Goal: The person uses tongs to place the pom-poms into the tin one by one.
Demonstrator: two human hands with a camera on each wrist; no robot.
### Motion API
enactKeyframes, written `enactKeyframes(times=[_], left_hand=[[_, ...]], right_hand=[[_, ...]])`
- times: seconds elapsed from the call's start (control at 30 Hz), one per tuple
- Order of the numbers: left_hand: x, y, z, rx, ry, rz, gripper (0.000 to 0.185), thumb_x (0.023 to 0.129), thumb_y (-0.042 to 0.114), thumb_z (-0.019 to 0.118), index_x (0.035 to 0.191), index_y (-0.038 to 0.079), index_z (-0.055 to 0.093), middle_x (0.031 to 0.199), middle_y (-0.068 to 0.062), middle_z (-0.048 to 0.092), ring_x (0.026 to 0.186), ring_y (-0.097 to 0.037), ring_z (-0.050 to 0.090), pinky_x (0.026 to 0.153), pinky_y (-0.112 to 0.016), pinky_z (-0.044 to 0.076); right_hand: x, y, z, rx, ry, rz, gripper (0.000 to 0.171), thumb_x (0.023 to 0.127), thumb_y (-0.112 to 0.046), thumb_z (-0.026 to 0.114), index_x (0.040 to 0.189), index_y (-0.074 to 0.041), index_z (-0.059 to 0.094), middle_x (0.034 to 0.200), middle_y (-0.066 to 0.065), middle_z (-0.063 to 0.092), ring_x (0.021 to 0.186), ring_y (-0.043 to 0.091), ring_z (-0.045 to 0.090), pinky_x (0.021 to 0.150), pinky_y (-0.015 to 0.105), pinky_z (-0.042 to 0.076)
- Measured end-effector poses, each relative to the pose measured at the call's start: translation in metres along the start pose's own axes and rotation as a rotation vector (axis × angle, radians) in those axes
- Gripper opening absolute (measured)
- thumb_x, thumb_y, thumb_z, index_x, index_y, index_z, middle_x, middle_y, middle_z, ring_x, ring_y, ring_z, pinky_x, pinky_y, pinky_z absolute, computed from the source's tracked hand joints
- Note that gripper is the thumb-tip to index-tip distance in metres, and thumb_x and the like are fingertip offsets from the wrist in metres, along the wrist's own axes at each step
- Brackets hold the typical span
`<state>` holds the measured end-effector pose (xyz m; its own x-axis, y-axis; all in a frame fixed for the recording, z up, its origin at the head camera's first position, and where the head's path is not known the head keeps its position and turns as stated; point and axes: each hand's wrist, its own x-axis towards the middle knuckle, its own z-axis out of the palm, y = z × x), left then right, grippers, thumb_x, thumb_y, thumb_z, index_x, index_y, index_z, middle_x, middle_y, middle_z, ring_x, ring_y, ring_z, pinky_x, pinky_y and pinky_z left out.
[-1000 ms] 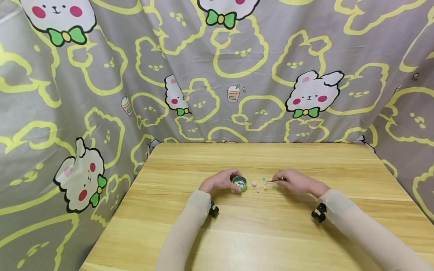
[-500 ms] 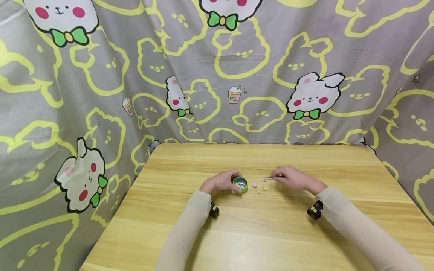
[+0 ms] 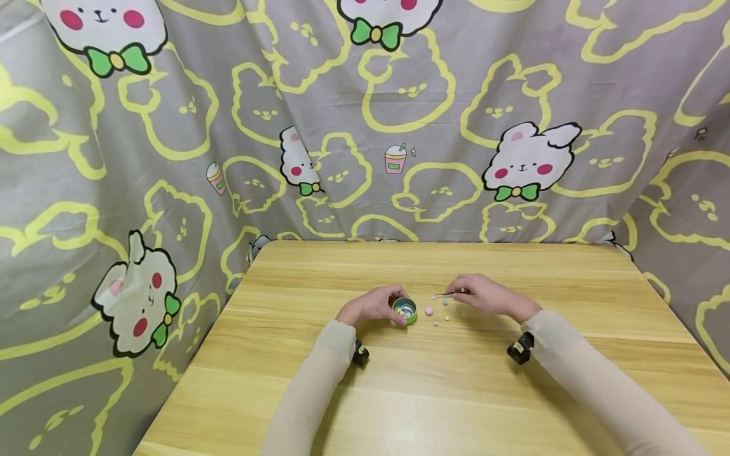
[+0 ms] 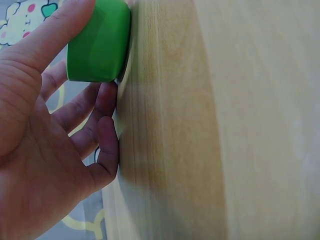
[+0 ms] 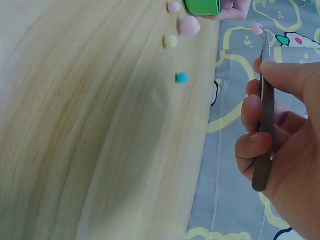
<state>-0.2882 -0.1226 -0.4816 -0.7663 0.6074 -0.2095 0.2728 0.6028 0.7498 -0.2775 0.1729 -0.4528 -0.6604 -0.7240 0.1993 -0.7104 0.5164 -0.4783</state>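
Observation:
My left hand (image 3: 373,304) holds a small round green tin (image 4: 97,45) on the table, with the thumb on the near side and fingers behind. Several tiny pale and coloured balls lie inside the tin in the head view. My right hand (image 3: 485,295) grips a pair of metal tweezers (image 5: 267,110) between thumb and fingers. At their tips is a small pink pom-pom (image 5: 257,28), raised above the table, right of the tin. On the tabletop lie a larger pink pom-pom (image 5: 189,26), a small pink one, a yellow pom-pom (image 5: 170,41) and a blue pom-pom (image 5: 182,77).
The wooden table (image 3: 399,405) reaches back to a grey curtain (image 3: 342,95) printed with bears and rabbits. More curtain hangs along the left and right sides. A small black camera sits at each wrist.
My right hand has moved left and away from me, bringing the tweezers and small pink pom-pom past the blue one, which shows again. The left hand and tin stay in place.

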Motion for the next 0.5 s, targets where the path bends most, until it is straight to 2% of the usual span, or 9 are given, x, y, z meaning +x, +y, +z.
enactKeyframes(times=[0.5], left_hand=[[0.002, -0.001, 0.000, -0.019, -0.001, 0.002, 0.046, 0.073, 0.022, 0.083, 0.111, 0.016, 0.057, 0.104, 0.001, 0.061, 0.096, -0.015, 0.055, 0.086, -0.030, 0.042]], right_hand=[[0.021, -0.016, 0.006, 0.022, -0.028, -0.035, 0.015, 0.094, -0.009, 0.057, 0.104, -0.010, 0.069, 0.095, -0.003, 0.061, 0.081, 0.011, 0.054, 0.071, 0.032, 0.045]])
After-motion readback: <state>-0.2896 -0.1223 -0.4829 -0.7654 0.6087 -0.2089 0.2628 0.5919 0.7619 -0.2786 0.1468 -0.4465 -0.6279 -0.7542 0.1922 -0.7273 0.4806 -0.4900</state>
